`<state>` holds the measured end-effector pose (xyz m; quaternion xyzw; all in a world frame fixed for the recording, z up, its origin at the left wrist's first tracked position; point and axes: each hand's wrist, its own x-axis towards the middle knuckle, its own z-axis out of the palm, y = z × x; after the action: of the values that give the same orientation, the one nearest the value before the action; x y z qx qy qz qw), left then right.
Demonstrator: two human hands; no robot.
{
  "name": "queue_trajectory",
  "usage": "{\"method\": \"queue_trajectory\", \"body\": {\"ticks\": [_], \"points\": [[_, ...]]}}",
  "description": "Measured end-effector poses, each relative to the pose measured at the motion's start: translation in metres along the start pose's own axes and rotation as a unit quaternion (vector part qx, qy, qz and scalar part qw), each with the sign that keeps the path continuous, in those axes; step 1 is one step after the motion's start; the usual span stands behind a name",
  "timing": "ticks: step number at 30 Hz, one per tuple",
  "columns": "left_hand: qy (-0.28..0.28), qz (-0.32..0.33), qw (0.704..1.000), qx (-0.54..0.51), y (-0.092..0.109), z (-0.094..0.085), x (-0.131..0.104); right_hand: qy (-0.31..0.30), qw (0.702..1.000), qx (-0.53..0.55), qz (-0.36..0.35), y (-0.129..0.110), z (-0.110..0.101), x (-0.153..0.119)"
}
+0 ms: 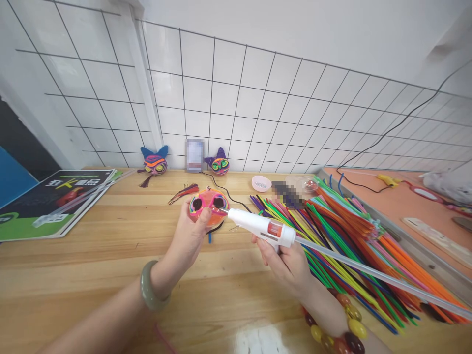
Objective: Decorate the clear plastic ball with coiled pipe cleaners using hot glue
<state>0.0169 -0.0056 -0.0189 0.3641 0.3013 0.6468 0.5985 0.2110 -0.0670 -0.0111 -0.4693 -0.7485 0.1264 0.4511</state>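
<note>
My left hand (193,227) grips a round orange ornament (211,220) by its left side, the thumb lying across its front. Pink loops, multicoloured bands and two dark eye patches decorate that ornament. In my right hand (283,260) is a white hot glue gun (258,226), its nozzle pointing left at the ornament's right side; whether the tip touches it I cannot tell. A long clear glue stick (368,268) runs out of the gun's back toward the lower right. The ornament's back is hidden.
Many coloured pipe cleaners (342,246) lie at right. Against the tiled wall sit a blue-eared ornament (155,161) and a purple-eared one (219,162). A pink bowl (261,184), a tassel (184,193), a book (55,201) and an orange mat (379,196) are also there.
</note>
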Motion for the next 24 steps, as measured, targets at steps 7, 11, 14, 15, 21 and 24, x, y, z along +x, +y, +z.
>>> {"method": "queue_trajectory", "body": {"ticks": [7, 11, 14, 15, 21, 24], "points": [[0.004, 0.001, 1.000, -0.010, -0.0003, 0.0002, -0.0002, -0.003, 1.000, -0.013, -0.007, -0.0002, -0.0014, -0.0007], [0.011, -0.002, 1.000, -0.005, 0.0001, -0.0002, 0.0010, -0.002, 1.000, -0.018, -0.008, -0.0016, -0.0023, -0.0001], [0.011, -0.003, 1.000, 0.000, 0.0004, -0.0001, 0.0003, -0.002, 1.000, -0.025, -0.015, -0.0028, -0.0026, 0.0005], [0.011, -0.003, 1.000, 0.002, 0.0004, -0.0002, -0.0001, -0.001, 0.999, -0.028, -0.017, -0.0029, -0.0026, 0.0005], [0.009, 0.013, 1.000, 0.026, -0.0015, -0.0011, -0.0014, 0.003, 0.999, -0.030, -0.010, -0.0004, -0.0008, -0.0008], [0.006, 0.013, 1.000, 0.025, -0.0013, -0.0006, -0.0009, 0.013, 0.999, -0.031, -0.018, 0.0013, -0.0006, -0.0008]]}}
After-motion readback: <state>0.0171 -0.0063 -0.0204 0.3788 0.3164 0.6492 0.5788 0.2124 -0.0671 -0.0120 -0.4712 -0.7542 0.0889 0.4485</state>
